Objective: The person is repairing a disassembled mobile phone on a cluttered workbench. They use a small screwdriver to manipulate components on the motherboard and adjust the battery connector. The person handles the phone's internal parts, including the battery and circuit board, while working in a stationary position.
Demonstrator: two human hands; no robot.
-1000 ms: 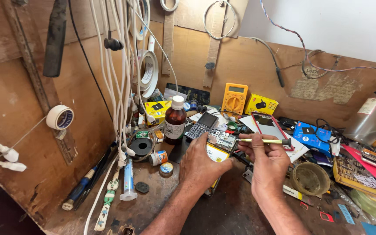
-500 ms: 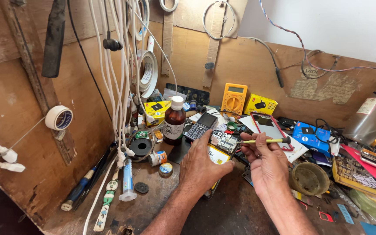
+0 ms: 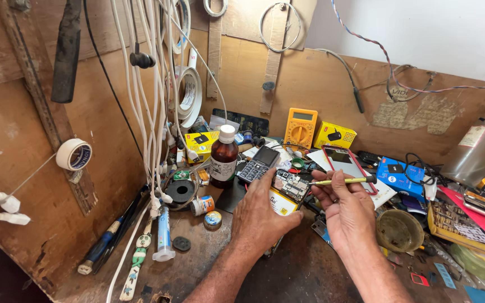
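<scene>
1. Left hand [image 3: 262,216]: lay palm down near the middle of the worktop [image 3: 298,269], its grip closed around an opened phone [image 3: 287,191] with thumb on the right edge and fingers over the left, pinning the phone in place.
2. Opened phone: back cover off, a green circuit board [image 3: 291,184] showing at the upper end and a yellow-and-white battery [image 3: 280,203] below it; the lower part was hidden under the left hand.
3. Right hand [image 3: 348,216]: just right of the phone, its grip pinched on a screwdriver [image 3: 341,180] with a yellow shaft and black cap.
4. Screwdriver: held nearly level, tip pointed left and meeting the right edge of the circuit board.
5. Brown glass bottle [image 3: 224,156]: white cap, upright, left of the phone and behind the left hand.
6. Keypad phone [image 3: 259,164]: dark, lying tilted between the bottle and the opened phone.
7. Yellow multimeter [image 3: 301,127]: propped against the wooden back wall.
8. Yellow box [image 3: 335,136]: just right of the multimeter.
9. Red-framed phone [image 3: 348,165]: lying face up behind the right hand.
10. Blue box [image 3: 397,173]: right of the red-framed phone.
11. Round tin [image 3: 399,230]: dirty, just right of the right hand.
12. White cables [image 3: 152,129]: hanging in a bundle at the left.
13. Tape roll [image 3: 74,155]: fixed to the left wooden wall.
</scene>
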